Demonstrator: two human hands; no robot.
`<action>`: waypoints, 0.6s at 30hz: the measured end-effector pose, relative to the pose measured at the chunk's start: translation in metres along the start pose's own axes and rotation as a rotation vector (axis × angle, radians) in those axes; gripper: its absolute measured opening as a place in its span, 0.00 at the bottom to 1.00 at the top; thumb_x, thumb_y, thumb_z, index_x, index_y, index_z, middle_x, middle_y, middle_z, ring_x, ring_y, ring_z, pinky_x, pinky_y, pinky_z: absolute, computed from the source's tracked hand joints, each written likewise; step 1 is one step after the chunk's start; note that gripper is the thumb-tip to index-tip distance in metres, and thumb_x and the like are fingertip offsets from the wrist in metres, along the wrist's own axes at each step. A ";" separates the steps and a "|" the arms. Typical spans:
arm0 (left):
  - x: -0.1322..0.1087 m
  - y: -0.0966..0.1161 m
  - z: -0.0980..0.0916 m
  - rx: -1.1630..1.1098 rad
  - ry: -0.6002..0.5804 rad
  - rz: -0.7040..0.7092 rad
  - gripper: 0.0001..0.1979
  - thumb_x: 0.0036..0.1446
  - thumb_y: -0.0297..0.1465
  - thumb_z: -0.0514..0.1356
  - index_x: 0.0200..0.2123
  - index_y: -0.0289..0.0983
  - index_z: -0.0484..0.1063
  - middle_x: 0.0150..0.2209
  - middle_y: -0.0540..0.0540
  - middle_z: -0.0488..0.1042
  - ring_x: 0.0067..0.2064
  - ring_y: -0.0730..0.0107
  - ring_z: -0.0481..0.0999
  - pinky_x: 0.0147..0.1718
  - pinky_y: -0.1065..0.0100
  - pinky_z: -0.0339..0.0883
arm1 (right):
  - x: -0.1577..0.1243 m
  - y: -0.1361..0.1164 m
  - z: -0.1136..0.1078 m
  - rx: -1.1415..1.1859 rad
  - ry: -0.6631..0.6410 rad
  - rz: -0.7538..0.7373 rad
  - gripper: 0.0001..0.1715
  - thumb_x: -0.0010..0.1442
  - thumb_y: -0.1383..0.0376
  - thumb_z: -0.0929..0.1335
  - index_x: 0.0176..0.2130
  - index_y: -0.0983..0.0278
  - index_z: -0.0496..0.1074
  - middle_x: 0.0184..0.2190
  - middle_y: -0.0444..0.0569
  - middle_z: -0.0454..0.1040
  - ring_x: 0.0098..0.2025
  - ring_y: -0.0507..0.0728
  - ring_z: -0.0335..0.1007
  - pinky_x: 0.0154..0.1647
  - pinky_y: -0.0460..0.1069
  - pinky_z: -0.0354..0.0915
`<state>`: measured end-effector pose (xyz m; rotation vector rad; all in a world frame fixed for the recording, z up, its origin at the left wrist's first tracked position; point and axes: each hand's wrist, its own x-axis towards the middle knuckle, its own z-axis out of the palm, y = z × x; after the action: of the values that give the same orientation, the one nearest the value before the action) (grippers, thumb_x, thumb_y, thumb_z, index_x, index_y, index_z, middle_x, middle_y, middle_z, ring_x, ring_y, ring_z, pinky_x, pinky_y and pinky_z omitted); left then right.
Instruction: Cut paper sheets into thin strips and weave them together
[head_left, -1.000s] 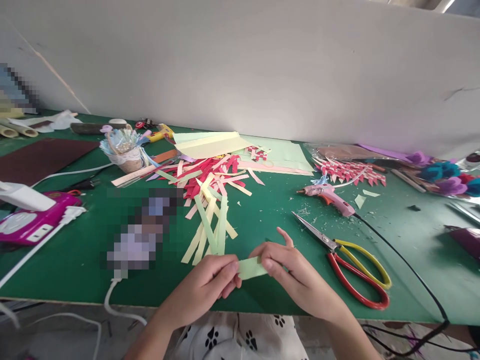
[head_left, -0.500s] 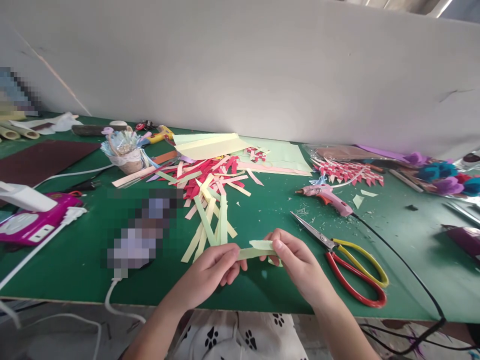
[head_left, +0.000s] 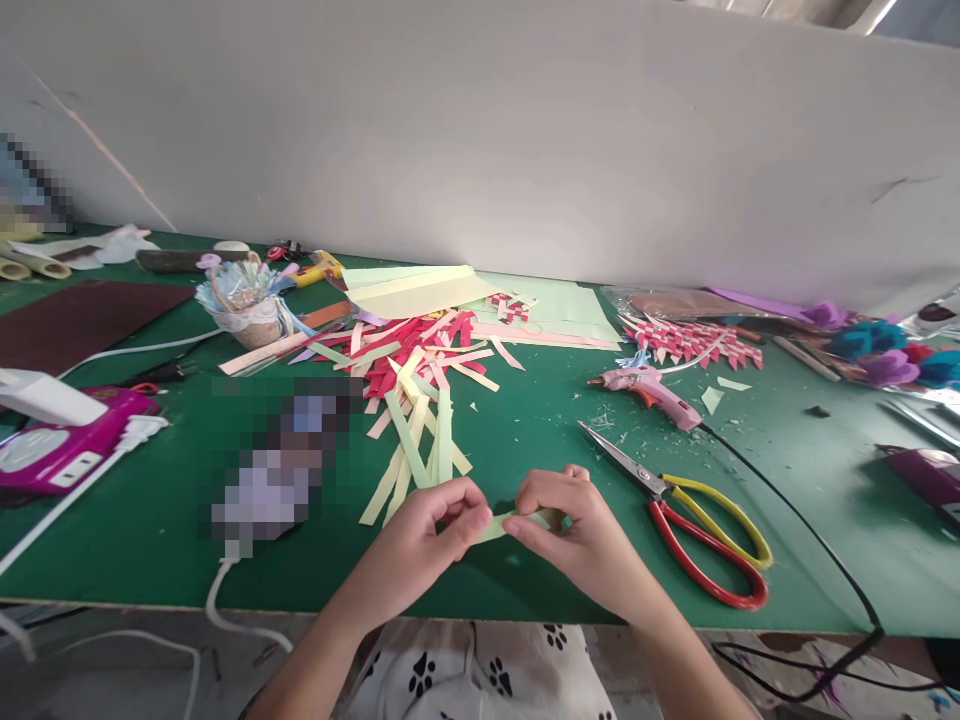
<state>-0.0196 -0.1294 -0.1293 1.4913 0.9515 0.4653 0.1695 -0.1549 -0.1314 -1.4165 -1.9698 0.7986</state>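
Observation:
A pale green paper strip (head_left: 491, 530) is stretched between my two hands, low over the front of the green table. My left hand (head_left: 442, 525) pinches its left end between thumb and fingers. My right hand (head_left: 562, 530) grips it further right, thumb pressed on the paper; part of the strip is hidden behind the fingers. Just beyond my left hand lie loose green and cream paper strips (head_left: 405, 450), running back to a heap of red and pink strips (head_left: 412, 345). To the right of my right hand rest scissors (head_left: 660, 490) with one red and one yellow handle.
A pink glue gun (head_left: 652, 390) with a black cord lies behind the scissors. Woven red-and-pink paper (head_left: 697, 342) and paper sheets (head_left: 555, 305) are at the back. Left stand a small flower basket (head_left: 251, 310), a blurred-out object (head_left: 277, 470) and a magenta power strip (head_left: 75, 440).
The folded-over flap of the strip has been pressed down under my right thumb. My right hand has turned over the strip and moved slightly closer to my left hand.

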 end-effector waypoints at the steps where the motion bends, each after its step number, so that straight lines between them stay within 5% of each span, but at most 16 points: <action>1: 0.000 0.001 0.000 0.039 0.019 0.015 0.17 0.58 0.45 0.51 0.28 0.38 0.62 0.23 0.54 0.54 0.25 0.76 0.55 0.23 0.74 0.50 | 0.000 0.000 0.000 -0.029 0.009 0.000 0.18 0.60 0.57 0.64 0.23 0.64 0.62 0.21 0.39 0.64 0.22 0.47 0.50 0.35 0.50 0.48; 10: 0.000 0.004 -0.001 0.099 0.163 0.043 0.11 0.56 0.41 0.55 0.31 0.39 0.67 0.27 0.53 0.62 0.30 0.75 0.61 0.28 0.75 0.56 | -0.003 -0.004 -0.007 -0.022 -0.058 0.110 0.10 0.59 0.56 0.64 0.39 0.56 0.67 0.23 0.41 0.68 0.31 0.55 0.51 0.34 0.49 0.51; 18: -0.003 0.006 -0.005 -0.002 0.204 -0.005 0.14 0.55 0.43 0.56 0.31 0.38 0.72 0.26 0.51 0.71 0.25 0.77 0.64 0.24 0.76 0.59 | -0.002 -0.005 -0.007 0.005 -0.032 0.064 0.11 0.61 0.59 0.62 0.31 0.59 0.70 0.19 0.39 0.67 0.24 0.51 0.46 0.40 0.51 0.50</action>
<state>-0.0230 -0.1282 -0.1217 1.4588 1.1139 0.6232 0.1725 -0.1575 -0.1233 -1.4791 -1.9537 0.8588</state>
